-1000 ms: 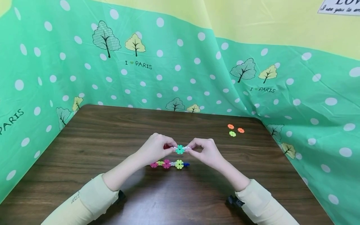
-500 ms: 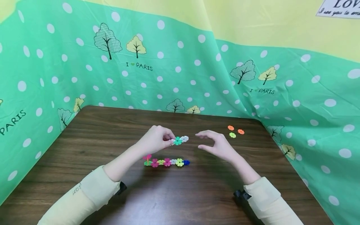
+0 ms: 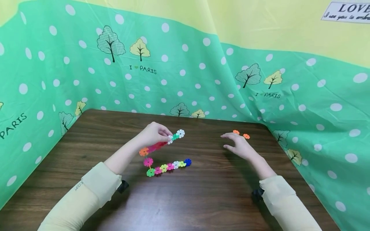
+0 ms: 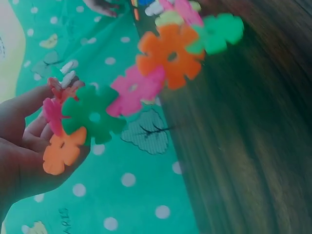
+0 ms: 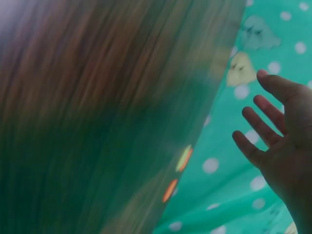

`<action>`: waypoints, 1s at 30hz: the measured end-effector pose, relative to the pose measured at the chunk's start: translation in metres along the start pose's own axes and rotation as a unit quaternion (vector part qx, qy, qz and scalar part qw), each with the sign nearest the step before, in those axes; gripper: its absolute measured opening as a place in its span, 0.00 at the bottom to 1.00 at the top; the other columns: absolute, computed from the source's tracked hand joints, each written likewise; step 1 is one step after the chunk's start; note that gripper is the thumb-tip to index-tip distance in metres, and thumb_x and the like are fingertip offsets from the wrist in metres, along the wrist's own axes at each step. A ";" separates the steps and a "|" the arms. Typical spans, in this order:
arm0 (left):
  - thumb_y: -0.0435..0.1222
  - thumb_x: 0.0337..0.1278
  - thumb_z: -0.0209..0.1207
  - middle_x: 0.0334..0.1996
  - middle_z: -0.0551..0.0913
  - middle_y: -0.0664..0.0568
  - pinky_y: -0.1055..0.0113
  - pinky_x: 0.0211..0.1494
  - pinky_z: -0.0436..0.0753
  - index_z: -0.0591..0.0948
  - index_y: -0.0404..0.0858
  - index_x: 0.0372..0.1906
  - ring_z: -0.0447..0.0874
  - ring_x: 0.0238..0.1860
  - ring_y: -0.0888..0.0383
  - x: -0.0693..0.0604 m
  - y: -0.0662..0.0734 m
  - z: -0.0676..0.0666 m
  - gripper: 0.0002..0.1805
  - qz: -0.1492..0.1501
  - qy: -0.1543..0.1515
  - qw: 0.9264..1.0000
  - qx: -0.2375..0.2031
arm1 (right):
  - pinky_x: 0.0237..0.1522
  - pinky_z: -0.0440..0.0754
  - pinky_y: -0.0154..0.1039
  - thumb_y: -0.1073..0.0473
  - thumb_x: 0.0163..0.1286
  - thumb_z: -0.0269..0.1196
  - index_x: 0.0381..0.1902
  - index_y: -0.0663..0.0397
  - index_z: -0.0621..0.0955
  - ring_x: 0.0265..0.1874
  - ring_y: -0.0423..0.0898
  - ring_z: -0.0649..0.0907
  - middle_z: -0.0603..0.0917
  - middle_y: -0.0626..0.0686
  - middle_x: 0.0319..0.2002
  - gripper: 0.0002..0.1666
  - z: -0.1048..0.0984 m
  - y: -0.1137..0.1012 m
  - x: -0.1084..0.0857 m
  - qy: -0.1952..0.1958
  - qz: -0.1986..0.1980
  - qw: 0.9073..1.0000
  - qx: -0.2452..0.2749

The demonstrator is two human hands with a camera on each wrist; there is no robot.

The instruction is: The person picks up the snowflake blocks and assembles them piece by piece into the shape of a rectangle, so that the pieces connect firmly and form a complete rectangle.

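Note:
A chain of flower-shaped plastic discs bends round from a blue end to a green disc, then rises through pink and orange to my left hand. The fingers and thumb pinch it near a white disc, with a green and a white disc beyond the fingertips. In the left wrist view, orange, pink and green discs link up beside the palm. My right hand holds nothing, its fingers spread in the right wrist view. It hovers close to two loose orange discs; the yellow-green disc shows only in the right wrist view.
The brown wooden table ends at a green polka-dot cloth along the back and sides. Black wrist cameras sit at both sleeve cuffs.
My right hand has let go of the chain and moved right, towards the loose discs. The left hand has lifted its end of the chain away and left, showing more of it.

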State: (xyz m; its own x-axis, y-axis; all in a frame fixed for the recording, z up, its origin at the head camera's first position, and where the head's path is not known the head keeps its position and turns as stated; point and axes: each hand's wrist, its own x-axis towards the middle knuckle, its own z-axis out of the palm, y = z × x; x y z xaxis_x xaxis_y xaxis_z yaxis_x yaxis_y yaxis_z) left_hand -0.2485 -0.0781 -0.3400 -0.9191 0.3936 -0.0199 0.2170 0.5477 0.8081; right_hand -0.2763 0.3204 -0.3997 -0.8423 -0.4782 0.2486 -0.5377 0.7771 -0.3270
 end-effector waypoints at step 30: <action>0.37 0.51 0.66 0.29 0.84 0.51 0.67 0.33 0.79 0.86 0.38 0.35 0.78 0.30 0.58 0.001 -0.067 0.011 0.08 -0.069 0.055 0.994 -0.059 | 0.56 0.70 0.61 0.64 0.64 0.62 0.55 0.63 0.77 0.56 0.66 0.73 0.77 0.68 0.54 0.21 0.002 0.082 -0.006 -0.037 0.141 0.989 -0.021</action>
State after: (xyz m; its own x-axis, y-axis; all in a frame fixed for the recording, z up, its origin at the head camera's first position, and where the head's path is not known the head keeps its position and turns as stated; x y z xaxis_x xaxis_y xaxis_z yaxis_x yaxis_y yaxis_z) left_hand -0.2603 -0.1067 -0.4009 -0.9693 0.2337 -0.0761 0.0521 0.4978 0.8657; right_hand -0.3159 0.3863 -0.4293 -0.9598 -0.2677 0.0846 -0.2804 0.8995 -0.3350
